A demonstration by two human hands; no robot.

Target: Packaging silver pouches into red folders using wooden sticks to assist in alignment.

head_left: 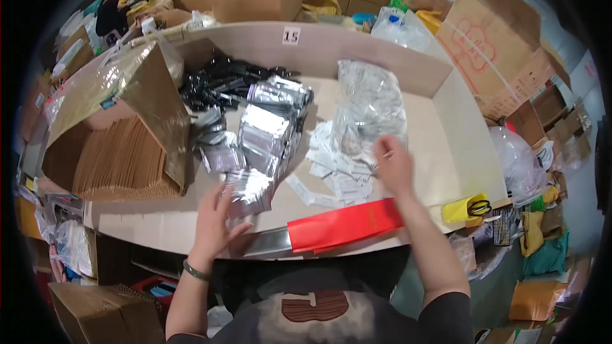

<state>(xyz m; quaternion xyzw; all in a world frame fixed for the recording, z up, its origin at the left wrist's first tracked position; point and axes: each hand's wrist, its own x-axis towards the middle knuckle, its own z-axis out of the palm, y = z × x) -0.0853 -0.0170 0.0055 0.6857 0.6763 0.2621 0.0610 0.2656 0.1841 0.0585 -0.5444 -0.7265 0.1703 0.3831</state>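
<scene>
nearest, the red paper bag (347, 224) is lying untouched; left of it, the left hand (213, 220), fingers spread, is pressing silver pouches (250, 191); beyond it, the right hand (393, 164), blurred, grip unclear, is reaching white sachets (338, 169), better taken singly.

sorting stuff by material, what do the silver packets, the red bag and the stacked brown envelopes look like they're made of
The silver packets look like shiny foil or metallised plastic: they glint and reflect light. The red bag looks like smooth paper or thin card with a flat, creased body, though coated plastic is possible. The stacked brown envelopes look like matte kraft paper, dull and uniformly tan.
</scene>
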